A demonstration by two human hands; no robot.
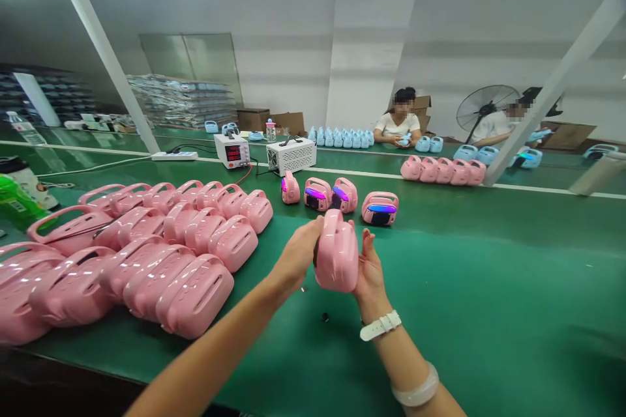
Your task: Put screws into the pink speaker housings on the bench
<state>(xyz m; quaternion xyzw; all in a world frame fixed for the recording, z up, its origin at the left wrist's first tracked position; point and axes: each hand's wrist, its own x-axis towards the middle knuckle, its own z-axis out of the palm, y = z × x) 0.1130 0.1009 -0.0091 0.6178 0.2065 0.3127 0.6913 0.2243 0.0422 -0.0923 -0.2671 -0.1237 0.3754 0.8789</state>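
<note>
Both my hands hold one pink handled speaker (336, 253) above the green table (489, 287). My left hand (298, 254) grips its left side, fingers wrapped over the top. My right hand (369, 267) supports its right side with the fingers partly extended; a white watch strap and a pale bangle sit on that wrist. Several pink speakers with glowing purple-blue fronts (345, 197) stand just beyond my hands. A large cluster of unlit pink speakers (161, 254) lies to the left.
A power supply with red digits (232, 151) and a white box (291, 155) stand at the back, beside a power strip (175, 156). More pink speakers (443, 170) and blue ones (342, 138) line the far side, where two people sit. A green bottle (17, 203) stands far left.
</note>
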